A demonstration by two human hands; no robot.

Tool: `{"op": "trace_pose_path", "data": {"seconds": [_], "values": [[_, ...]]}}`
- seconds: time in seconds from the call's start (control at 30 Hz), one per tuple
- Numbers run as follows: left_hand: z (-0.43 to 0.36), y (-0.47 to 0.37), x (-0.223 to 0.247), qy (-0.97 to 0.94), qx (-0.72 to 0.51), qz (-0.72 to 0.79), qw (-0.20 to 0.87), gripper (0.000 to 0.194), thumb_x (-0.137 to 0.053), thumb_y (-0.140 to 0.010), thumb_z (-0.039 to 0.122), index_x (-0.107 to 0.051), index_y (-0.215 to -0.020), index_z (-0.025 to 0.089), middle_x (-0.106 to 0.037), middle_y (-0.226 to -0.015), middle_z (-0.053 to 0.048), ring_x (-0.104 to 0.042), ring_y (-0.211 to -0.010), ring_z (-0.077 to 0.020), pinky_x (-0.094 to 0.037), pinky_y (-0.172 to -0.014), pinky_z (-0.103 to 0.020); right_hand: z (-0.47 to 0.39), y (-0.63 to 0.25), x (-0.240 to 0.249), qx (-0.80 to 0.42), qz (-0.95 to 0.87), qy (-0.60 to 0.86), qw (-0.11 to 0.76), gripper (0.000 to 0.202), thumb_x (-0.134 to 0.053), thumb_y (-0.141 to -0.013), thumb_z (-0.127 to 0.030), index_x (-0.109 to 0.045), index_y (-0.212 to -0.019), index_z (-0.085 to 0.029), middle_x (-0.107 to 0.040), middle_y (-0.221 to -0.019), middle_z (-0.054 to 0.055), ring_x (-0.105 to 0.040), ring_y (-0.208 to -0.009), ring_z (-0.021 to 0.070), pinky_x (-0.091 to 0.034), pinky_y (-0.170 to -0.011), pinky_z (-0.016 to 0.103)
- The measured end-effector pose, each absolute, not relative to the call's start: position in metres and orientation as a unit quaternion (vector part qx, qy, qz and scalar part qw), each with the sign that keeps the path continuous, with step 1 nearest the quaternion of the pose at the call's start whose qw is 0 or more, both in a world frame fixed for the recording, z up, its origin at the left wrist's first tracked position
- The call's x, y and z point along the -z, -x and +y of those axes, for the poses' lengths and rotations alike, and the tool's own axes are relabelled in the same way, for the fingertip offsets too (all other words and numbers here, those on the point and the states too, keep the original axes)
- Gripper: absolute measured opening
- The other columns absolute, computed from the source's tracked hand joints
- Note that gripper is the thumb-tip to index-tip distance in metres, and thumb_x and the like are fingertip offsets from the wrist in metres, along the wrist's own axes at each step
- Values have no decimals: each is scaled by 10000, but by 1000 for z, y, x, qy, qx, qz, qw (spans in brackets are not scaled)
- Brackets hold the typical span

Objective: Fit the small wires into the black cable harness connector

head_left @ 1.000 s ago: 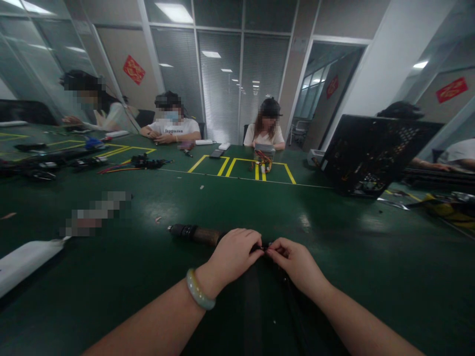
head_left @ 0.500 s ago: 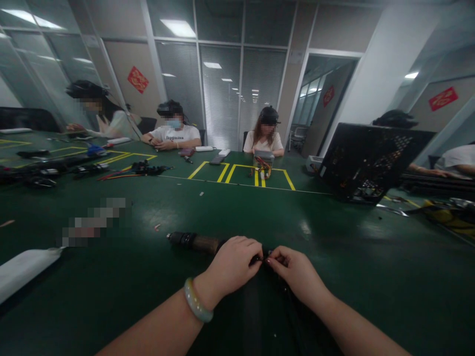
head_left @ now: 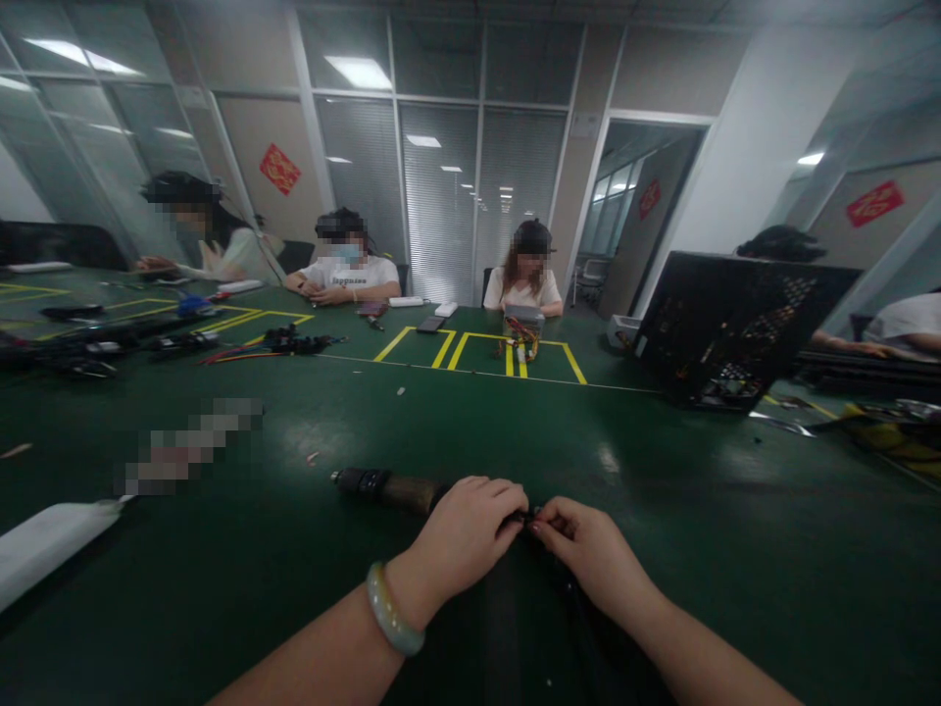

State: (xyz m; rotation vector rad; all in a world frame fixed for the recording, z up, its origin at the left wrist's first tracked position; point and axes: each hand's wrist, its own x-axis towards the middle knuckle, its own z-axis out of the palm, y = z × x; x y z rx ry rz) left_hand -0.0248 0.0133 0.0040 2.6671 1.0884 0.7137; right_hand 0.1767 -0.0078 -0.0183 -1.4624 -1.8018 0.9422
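A dark rod-like thing lies on the green table in front of me, with a black ribbed end (head_left: 360,480), a small metal tip and a brownish shaft (head_left: 409,493). Over its right part my left hand (head_left: 474,525) is closed, a pale bangle (head_left: 395,610) on that wrist. Close beside those fingertips, my right hand (head_left: 588,544) pinches at a small dark part that its fingers mostly hide. Dark, strip-like material (head_left: 584,618) runs from there toward me, too dim to make out. What kind of thing this is, I cannot tell.
A black metal case (head_left: 735,324) stands at the back right. Cables (head_left: 290,340) and dark parts lie at the left, and a white object (head_left: 55,544) at the near left. Across the green table (head_left: 470,417), with yellow tape outlines (head_left: 419,330), several people sit working.
The whole view has shifted slightly downward. Both hands stay together at the rod-like thing, with almost no change in their grip.
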Motion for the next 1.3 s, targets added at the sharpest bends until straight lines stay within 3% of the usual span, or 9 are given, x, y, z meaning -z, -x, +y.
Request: {"op": "trace_pose_path", "data": {"seconds": [0.2,0.43,0.83,1.1,1.3], "values": [[13,26,-5,-901,-227,361,83,65,-648,-867,235,-600,-902,208,-647,-980,-20,-597,-968,-217,-428,-906,-385,-8,-177,17,-357,-682,553,318,134,-600,-856,-311,-671,-808,-208,-683,-731,-12,-626,-691,167,-427,-592,227],[13,25,-3,-903,-233,351,81,120,-631,-830,128,-588,-901,215,-650,-1011,-5,-595,-969,-209,-419,-917,-390,-9,-176,16,-367,-678,554,314,125,-601,-867,-307,-677,-834,-214,-686,-755,-15,-629,-696,161,-421,-592,219],[13,24,-5,-904,-230,350,85,105,-636,-845,154,-608,-922,220,-661,-1000,1,-597,-956,-196,-415,-924,-377,-9,-176,18,-346,-698,551,300,138,-601,-883,-325,-685,-828,-230,-688,-773,-29,-630,-713,159,-407,-609,224],[14,24,-2,-896,-233,368,82,74,-646,-835,193,-616,-899,214,-657,-912,4,-596,-875,-195,-429,-841,-354,-10,-177,21,-346,-697,554,295,113,-621,-862,-314,-661,-895,-214,-698,-814,-7,-643,-739,162,-433,-627,220],[13,23,-3,-897,-235,365,82,90,-641,-835,174,-616,-911,217,-656,-908,5,-591,-864,-195,-428,-827,-349,-11,-176,18,-324,-692,571,299,122,-585,-882,-313,-657,-845,-223,-682,-766,-21,-621,-671,143,-407,-574,210]]}}
